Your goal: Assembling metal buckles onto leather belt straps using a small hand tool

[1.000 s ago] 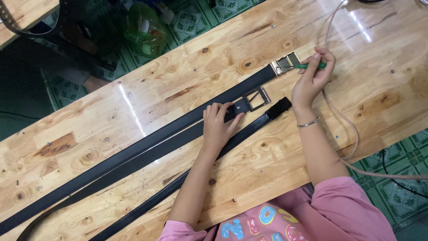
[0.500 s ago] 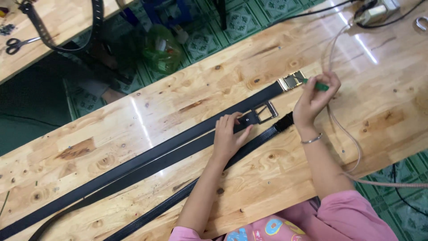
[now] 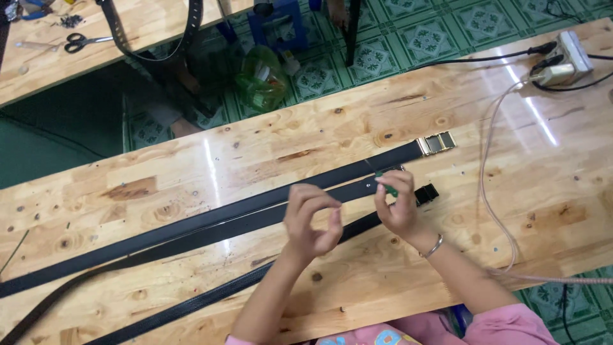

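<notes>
Head view: both forearms are coming up from the bottom edge, pink sleeve (image 3: 511, 322) on the right one. Left hand (image 3: 311, 220) is hovering over the table (image 3: 191, 172) with fingers curled and thumb near the fingertips, pinching nothing I can make out; it is sitting just above the belts, not touching them. Right hand (image 3: 397, 207), bangle (image 3: 433, 246) on the wrist, is closed around a small green-handled tool (image 3: 385, 185), its tip pointing at the middle belt's (image 3: 255, 220) end.

Three black belts are lying side by side, running diagonally from lower left to upper right. Near belt (image 3: 211, 295) is ending in a black buckle (image 3: 426, 193) just right of the right hand. Far belt (image 3: 306, 185) is ending in a brass-coloured buckle (image 3: 436, 143), well clear of both hands.

Pinkish cable (image 3: 490, 191) is curving across the table's right side up to a power strip (image 3: 562, 61) at the far corner. Beyond the table, a green plastic bottle (image 3: 262, 80) is lying on the tiled floor. Scissors (image 3: 86, 41) are lying on a second table (image 3: 140, 29) at top left, with another belt (image 3: 156, 35) looping over its edge.
</notes>
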